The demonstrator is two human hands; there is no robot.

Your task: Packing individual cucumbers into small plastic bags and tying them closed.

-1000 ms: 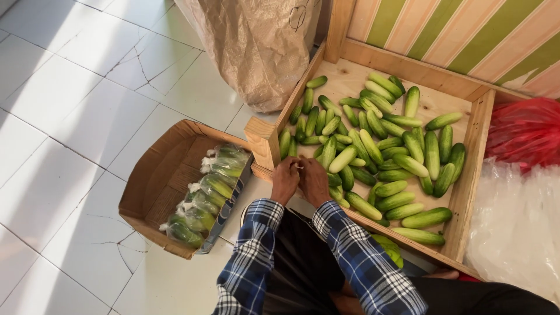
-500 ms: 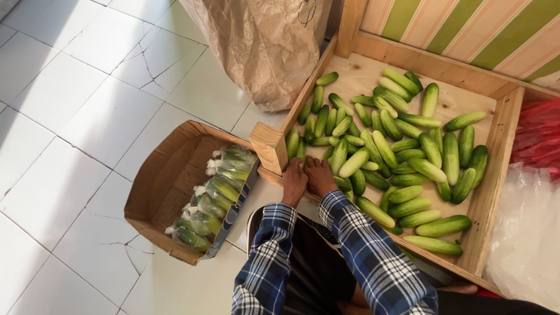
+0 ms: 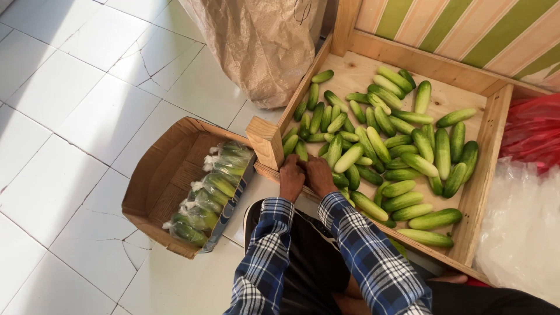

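My left hand [image 3: 291,178] and my right hand [image 3: 318,175] are pressed side by side at the near left corner of a wooden crate [image 3: 484,169]. Their backs face the camera and the curled fingers are hidden, so I cannot tell whether they hold anything. The fingertips reach in among the loose green cucumbers [image 3: 408,163] that fill the crate. Both arms are in blue checked sleeves. To the left of my left hand stands an open cardboard box [image 3: 153,175] with a row of cucumbers in clear bags [image 3: 213,186] along its right wall.
A brown paper sack [image 3: 256,46] leans behind the crate's left side. A red plastic bag [image 3: 534,131] and clear plastic sheeting [image 3: 522,227] lie to the crate's right. A green and cream striped wall [image 3: 466,35] backs the crate. The floor is white tile.
A second ago my hands were raised a little with something small and white between the fingers; now they are lowered onto the crate's corner among the cucumbers. The view shifted slightly.
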